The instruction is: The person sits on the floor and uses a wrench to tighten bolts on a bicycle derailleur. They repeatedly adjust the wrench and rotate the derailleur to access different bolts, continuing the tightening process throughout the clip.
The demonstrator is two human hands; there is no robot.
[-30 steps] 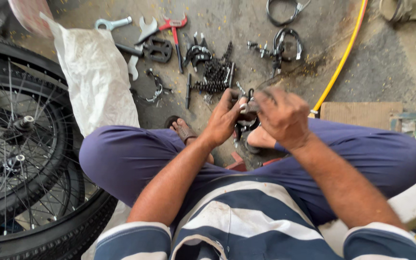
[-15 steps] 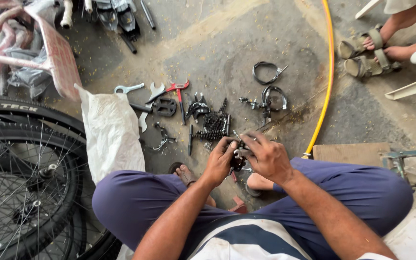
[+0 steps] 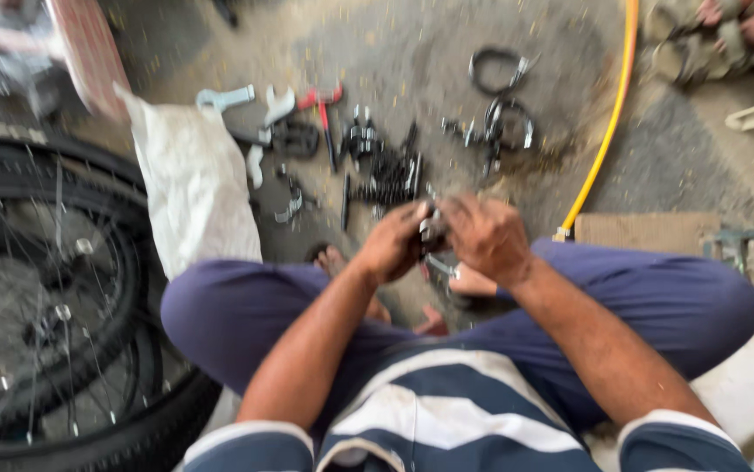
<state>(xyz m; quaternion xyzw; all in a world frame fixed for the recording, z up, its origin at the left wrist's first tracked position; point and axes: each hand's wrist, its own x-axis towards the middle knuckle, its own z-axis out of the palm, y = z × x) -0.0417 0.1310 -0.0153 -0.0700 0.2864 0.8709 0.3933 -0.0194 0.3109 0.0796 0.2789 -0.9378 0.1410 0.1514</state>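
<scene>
I sit cross-legged on a concrete floor in purple trousers. My left hand (image 3: 392, 243) and my right hand (image 3: 486, 238) meet in front of my knees, both closed on a small dark metal bicycle part (image 3: 432, 232) held between them. The picture is blurred, so the part's exact shape is hard to tell. Just beyond my hands lie several dark metal parts (image 3: 386, 170) on the floor, with spanners (image 3: 268, 118) and a red-handled tool (image 3: 325, 109) to their left.
A bicycle wheel with tyre and spokes (image 3: 45, 297) fills the left side. A white sack (image 3: 193, 188) lies beside it. A yellow hose (image 3: 608, 122) runs up the right. Cable loops (image 3: 504, 96) lie far ahead. Another person's sandalled feet (image 3: 709, 35) show at top right.
The view has tilted down and blurred. My hands stay together on the small part, now slightly nearer my lap.
</scene>
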